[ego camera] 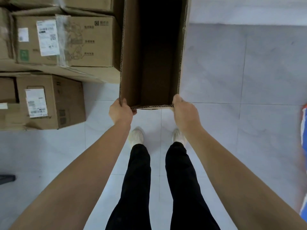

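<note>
A tall brown cardboard box is held out in front of me with its open end toward the camera, its inside dark with nothing visible in it. My left hand grips the near left corner of its rim. My right hand grips the near right corner. Both thumbs lie on the rim and the fingers are hidden under the box's edge. Below the box I see my own legs in black trousers and white shoes.
Several sealed cardboard boxes with white shipping labels are stacked at the left, one lower box nearer me. Pale floor tiles stretch to the right. A red and blue object sits at the right edge. A dark item is at the left edge.
</note>
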Demonstrator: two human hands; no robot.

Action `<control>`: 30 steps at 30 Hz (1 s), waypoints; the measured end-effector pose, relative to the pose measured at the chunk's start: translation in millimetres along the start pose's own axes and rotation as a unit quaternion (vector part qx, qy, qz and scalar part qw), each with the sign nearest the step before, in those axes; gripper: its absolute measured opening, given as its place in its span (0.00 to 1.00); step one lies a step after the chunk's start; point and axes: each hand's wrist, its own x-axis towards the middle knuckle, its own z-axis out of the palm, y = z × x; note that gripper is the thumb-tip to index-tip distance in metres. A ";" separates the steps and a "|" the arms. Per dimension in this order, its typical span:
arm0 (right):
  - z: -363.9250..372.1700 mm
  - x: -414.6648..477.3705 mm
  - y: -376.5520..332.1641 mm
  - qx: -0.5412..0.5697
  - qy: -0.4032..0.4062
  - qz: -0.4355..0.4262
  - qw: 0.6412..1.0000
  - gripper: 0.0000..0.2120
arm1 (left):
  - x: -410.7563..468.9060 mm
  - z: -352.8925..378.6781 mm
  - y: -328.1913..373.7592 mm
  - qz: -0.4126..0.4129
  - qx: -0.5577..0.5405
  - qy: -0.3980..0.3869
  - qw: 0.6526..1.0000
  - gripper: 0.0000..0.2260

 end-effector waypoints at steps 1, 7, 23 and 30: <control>4.0 -0.7 -1.6 0.000 0.000 0.005 1.000 0.16 | 1.2 -1.5 -1.2 0.001 -0.008 0.003 1.000 0.10; 11.4 -0.1 0.0 -0.009 0.016 -0.015 1.000 0.14 | -8.2 -1.5 -11.5 -0.006 -0.028 0.039 0.999 0.12; -153.9 -59.2 -34.0 0.142 0.198 -0.047 0.969 0.23 | -74.7 -103.0 91.7 0.443 0.281 0.032 0.851 0.16; -394.3 -154.5 -37.8 0.169 0.487 -0.068 0.854 0.14 | -228.4 -192.3 303.8 0.685 0.134 0.161 0.697 0.16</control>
